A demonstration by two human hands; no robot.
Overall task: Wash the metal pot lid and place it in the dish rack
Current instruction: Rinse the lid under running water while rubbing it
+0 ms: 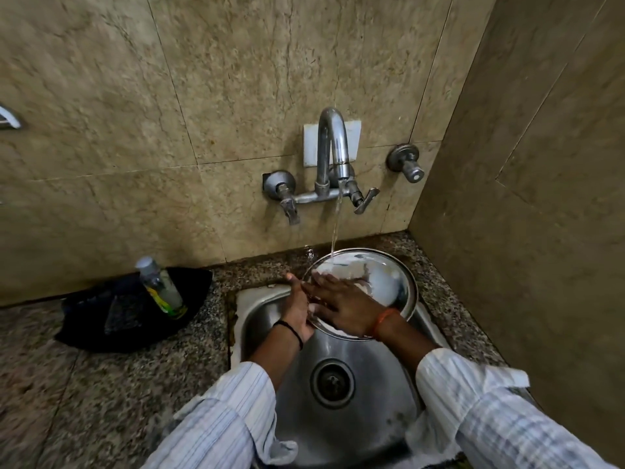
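Water from the tap (333, 157) hits the metal pot lid (389, 282), tilted over the sink (338, 353). Left hand (299, 309) props its edge, grip partly hidden; right hand (341, 302) lies flat, fingers spread, covering the lid's lower left.

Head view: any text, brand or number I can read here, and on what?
None legible.
Bottle in the black tray: yellow-green label, print too blurred to read.
Metal pot lid, faucet, white wall plate: no markings visible.
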